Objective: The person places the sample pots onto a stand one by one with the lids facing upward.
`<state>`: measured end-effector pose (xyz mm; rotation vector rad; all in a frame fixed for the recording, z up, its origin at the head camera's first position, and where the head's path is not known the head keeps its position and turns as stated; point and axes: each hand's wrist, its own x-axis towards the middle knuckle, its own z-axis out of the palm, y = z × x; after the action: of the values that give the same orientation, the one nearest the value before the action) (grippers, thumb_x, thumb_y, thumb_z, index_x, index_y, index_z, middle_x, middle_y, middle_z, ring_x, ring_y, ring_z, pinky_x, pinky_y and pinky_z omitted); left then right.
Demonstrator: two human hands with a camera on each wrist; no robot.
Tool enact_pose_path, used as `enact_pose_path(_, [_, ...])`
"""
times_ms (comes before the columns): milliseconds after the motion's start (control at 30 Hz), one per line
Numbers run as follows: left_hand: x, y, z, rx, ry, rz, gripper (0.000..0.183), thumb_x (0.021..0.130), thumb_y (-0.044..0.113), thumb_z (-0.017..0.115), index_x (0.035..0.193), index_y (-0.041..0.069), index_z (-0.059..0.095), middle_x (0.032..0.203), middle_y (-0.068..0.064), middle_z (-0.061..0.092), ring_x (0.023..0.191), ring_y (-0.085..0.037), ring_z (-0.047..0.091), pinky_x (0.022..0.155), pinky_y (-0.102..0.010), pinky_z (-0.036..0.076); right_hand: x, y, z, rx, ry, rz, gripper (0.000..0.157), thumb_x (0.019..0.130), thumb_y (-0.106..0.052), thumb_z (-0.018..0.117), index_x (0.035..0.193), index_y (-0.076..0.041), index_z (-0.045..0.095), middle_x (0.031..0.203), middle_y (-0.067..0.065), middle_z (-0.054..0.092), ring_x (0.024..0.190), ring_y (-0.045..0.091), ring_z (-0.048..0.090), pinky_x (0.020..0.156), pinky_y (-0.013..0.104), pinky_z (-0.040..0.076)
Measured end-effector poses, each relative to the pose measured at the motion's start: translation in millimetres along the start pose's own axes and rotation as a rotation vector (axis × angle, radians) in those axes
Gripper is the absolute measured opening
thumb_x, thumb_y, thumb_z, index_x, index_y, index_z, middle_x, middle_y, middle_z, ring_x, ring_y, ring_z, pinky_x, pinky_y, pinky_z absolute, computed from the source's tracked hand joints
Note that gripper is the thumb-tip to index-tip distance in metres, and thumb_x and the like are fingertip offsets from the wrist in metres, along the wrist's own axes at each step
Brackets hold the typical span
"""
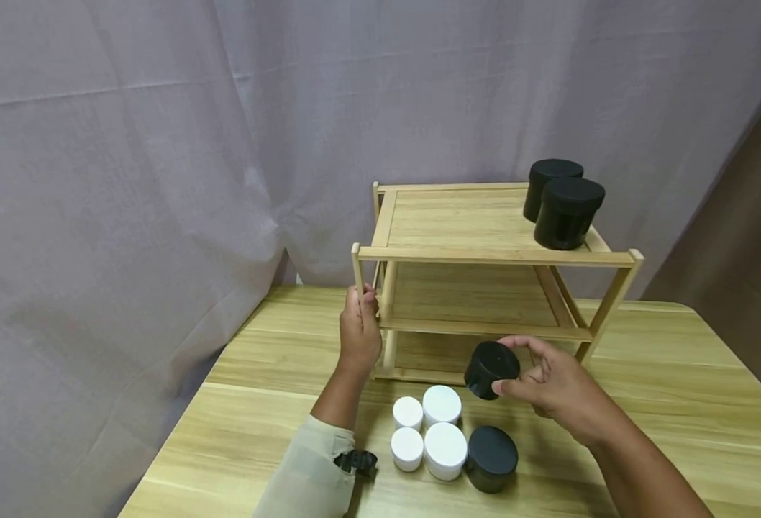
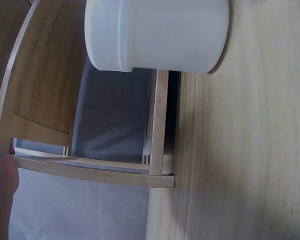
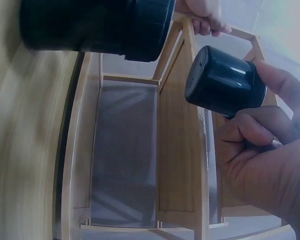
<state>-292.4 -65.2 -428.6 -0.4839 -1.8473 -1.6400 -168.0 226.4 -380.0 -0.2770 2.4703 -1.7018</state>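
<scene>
My right hand [image 1: 558, 392] pinches a small black jar [image 1: 492, 368] between thumb and fingers, in front of the wooden shelf rack [image 1: 471, 255] and above the table. The right wrist view shows this jar [image 3: 225, 82] tilted, close by the rack's boards. On the rack's left side, my left hand [image 1: 360, 331] grips the front upright post. Below, on the table, another black jar [image 1: 492, 459] stands beside two larger white jars [image 1: 445, 451] and two smaller white jars [image 1: 407, 449], grouped close together. A white jar [image 2: 160, 35] looms large in the left wrist view.
Two taller black lidded jars [image 1: 570, 214] stand at the right end of the rack's top shelf. The rack has lower shelves [image 1: 471, 295] under it. Behind the wooden table [image 1: 277, 345] hangs a grey curtain [image 1: 160, 180], with a brown cloth [image 1: 736, 237] at the right.
</scene>
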Motion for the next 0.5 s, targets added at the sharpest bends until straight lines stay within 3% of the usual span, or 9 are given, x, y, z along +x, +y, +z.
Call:
enact_pose_path(333, [1.3, -0.1, -0.9, 0.005, -0.001, 0.0, 0.021, 0.118, 0.008, 0.041, 0.113, -0.007, 0.054, 0.075, -0.018, 0.049, 0.067, -0.007, 0.042, 0.059, -0.02, 0.039, -5.4, -8.4, 0.3, -0.063, 0.053, -0.038, 0.068, 0.093, -0.019, 0.088, 0.152, -0.009, 0.056, 0.069, -0.008, 0.037, 0.06, 0.006, 0.036, 0.052, 0.027, 0.035])
enact_pose_path(500, [0.1, -2.1, -0.8, -0.002, -0.002, 0.001, 0.021, 0.118, 0.009, 0.041, 0.113, -0.007, 0.054, 0.075, -0.018, 0.048, 0.067, -0.007, 0.042, 0.059, -0.02, 0.038, -10.5, -12.6, 1.9, -0.09, 0.06, -0.054, 0.069, 0.09, -0.02, 0.091, 0.15, -0.009, 0.06, 0.066, -0.009, 0.033, 0.057, 0.005, 0.032, 0.048, 0.026, 0.031])
